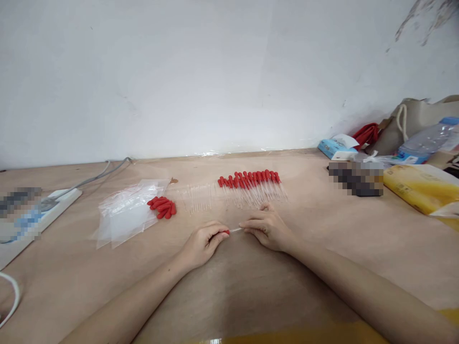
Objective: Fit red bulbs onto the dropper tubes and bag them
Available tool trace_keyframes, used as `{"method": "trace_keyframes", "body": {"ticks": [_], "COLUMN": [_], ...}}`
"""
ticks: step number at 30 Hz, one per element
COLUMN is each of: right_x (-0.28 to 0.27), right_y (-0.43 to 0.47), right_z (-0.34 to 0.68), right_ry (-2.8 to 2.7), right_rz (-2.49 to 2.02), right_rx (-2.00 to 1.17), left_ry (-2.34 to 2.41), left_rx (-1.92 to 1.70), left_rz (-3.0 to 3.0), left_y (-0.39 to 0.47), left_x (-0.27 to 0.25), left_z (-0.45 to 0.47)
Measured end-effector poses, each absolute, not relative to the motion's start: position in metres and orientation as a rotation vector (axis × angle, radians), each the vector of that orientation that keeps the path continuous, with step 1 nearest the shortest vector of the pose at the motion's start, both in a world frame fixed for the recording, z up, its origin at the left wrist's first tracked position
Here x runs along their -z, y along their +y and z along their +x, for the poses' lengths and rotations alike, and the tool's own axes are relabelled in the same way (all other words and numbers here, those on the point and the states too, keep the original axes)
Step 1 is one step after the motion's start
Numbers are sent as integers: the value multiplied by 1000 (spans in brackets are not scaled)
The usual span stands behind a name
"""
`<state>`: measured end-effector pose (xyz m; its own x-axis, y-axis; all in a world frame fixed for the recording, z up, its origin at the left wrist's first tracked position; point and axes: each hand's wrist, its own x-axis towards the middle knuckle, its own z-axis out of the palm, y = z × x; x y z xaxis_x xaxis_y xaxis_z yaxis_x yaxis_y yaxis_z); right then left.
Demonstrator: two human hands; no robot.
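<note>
i have the left hand [204, 244] pinching a bulb [226, 232] in its fingers and the right hand [267, 228] holding the tube [235, 230] running to it, over the tabletop [322, 224], in front of the droppers [253, 180].

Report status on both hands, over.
Left hand pinching red bulb. Right hand gripping clear tube, meeting bulb; seating unclear. Red-bulbed tubes lie just beyond right hand.

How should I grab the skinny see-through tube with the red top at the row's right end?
Probably by its red, rounded top, from above and the right. It's the fattest part and lies toward the white wall; the thin clear tube looks harder to pinch. Similar red-topped tubes crowd its left, with none on its right.
</note>
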<state>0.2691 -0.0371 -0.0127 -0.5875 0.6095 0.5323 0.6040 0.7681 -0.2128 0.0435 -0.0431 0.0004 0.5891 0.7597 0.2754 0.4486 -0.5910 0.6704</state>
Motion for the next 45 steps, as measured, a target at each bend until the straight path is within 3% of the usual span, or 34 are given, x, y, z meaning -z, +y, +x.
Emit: {"method": "trace_keyframes", "body": {"ticks": [39,45], "right_x": [-16,-22], "right_y": [-50,-29], "right_z": [252,266], "right_ry": [-2578,-2186], "right_rz": [-1101,-1381], "right_rx": [-117,-534], "left_ry": [854,1112], "left_rx": [-709,-898], "left_rz": [2525,2273], "left_y": [-27,-17], "left_x": [2,14], "left_z": [35,26]}}
